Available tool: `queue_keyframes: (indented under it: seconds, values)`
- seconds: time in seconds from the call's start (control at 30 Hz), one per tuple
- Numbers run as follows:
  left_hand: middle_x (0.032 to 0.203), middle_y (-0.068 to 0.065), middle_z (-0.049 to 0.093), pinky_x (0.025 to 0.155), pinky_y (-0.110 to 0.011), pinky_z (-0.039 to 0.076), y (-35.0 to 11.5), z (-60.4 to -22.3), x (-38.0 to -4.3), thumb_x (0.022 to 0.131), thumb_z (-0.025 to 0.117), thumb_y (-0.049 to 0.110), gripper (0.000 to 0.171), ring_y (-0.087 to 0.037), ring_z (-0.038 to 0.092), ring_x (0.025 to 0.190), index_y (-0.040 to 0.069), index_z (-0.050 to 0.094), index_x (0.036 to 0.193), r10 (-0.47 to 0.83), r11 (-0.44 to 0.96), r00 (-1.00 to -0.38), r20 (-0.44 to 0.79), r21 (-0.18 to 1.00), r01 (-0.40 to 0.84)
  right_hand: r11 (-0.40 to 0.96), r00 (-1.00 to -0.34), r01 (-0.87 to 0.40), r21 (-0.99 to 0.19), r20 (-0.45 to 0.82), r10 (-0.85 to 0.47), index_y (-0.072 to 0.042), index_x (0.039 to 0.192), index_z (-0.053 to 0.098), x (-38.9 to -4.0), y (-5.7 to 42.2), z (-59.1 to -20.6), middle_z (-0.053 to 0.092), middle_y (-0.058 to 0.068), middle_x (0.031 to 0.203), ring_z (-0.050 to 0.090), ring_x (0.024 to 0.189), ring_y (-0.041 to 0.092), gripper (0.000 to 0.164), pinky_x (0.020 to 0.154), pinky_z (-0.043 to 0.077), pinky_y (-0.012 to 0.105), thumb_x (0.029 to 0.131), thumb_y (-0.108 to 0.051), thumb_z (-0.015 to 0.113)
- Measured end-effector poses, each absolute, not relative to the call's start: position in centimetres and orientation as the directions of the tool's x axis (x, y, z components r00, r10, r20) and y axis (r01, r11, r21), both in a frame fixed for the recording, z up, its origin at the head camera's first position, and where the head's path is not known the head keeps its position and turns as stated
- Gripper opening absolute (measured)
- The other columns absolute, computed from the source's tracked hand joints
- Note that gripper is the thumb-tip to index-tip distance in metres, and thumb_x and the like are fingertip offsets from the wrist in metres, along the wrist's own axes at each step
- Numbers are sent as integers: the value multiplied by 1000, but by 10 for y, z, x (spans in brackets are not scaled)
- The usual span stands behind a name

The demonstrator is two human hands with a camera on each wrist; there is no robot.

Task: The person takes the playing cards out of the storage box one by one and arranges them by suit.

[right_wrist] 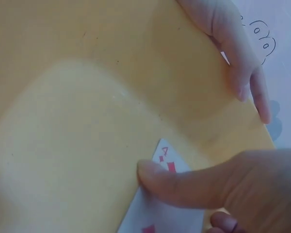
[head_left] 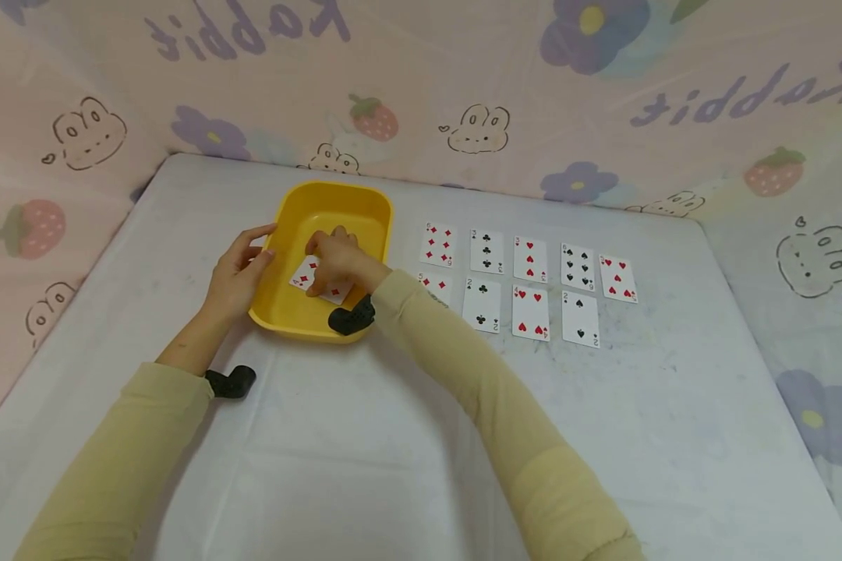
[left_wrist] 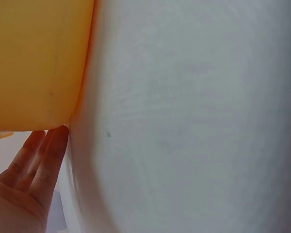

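Inside a yellow plastic tray (head_left: 288, 323), my right hand (head_left: 340, 259) pinches a four of diamonds playing card (head_left: 305, 273), which lies low over the tray floor. In the right wrist view the thumb (right_wrist: 157, 179) presses on one edge of this card (right_wrist: 169, 213), with fingers at its other side. My left hand (head_left: 233, 280) holds the tray's left rim, thumb over the rim and fingers along the outside. The left wrist view shows those fingers (left_wrist: 51, 155) against the tray's outer wall (left_wrist: 34, 68).
Right of the tray, several face-up playing cards lie in two rows on the white-covered table, among them a six of diamonds (head_left: 438, 244), two of clubs (head_left: 482, 305) and five of hearts (head_left: 618, 278). My right sleeve partly covers a diamonds card (head_left: 435, 287). Patterned curtains (head_left: 407, 93) border the table.
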State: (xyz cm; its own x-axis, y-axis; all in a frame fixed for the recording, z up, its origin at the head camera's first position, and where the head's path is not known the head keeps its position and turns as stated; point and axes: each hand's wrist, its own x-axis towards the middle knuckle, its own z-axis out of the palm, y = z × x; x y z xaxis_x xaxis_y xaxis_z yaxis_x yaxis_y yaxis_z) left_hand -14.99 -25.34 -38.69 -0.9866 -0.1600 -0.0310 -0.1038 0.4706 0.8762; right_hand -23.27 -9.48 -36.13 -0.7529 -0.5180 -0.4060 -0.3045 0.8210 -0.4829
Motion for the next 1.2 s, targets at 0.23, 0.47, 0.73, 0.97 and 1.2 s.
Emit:
queue_keyframes:
  seconds: [0.23, 0.47, 0.73, 0.97, 1.2]
  values:
    - [132, -23, 52, 79, -20, 41, -254, -386, -149, 101, 40, 34, 46, -30, 50, 109, 27, 39, 147, -155, 476, -988, -25, 874, -97, 829, -787, -280, -485, -379, -487, -16, 124, 44, -230, -95, -362, 41, 6, 121, 38, 108, 20, 66, 76, 36, 22, 73, -31, 83]
    - [132, -24, 52, 80, -20, 41, -253, -387, -150, 101, 40, 34, 46, -32, 50, 110, 26, 38, 147, -150, 476, -988, -26, 874, -95, 789, -803, -204, -580, -362, -474, -12, 127, 39, -231, -93, -362, 55, 7, 109, 53, 86, 18, 52, 67, 44, 20, 85, -13, 70]
    - [133, -23, 50, 79, -21, 40, -253, -385, -149, 102, 39, 35, 46, -30, 49, 108, 26, 37, 147, -150, 495, -988, -30, 863, -102, 761, -828, -195, -618, -312, -466, -9, 127, 44, -234, -84, -344, 57, 9, 110, 54, 79, 17, 40, 62, 43, 19, 89, -10, 58]
    - [133, -23, 51, 76, -17, 40, -255, -387, -150, 102, 40, 34, 46, -28, 51, 108, 27, 37, 147, -147, 487, -989, -25, 868, -94, 697, -836, -75, -714, -336, -434, -12, 128, 45, -234, -68, -330, 57, 7, 109, 58, 76, 14, 46, 64, 48, 16, 87, -14, 66]
    - [132, -23, 53, 74, -15, 41, -255, -386, -149, 101, 40, 36, 47, -9, 50, 97, 27, 38, 147, -143, 508, -990, -22, 856, -92, 591, -896, 19, -807, -276, -349, -14, 127, 45, -231, -41, -325, 59, 7, 106, 57, 79, 15, 48, 65, 47, 18, 86, -14, 70]
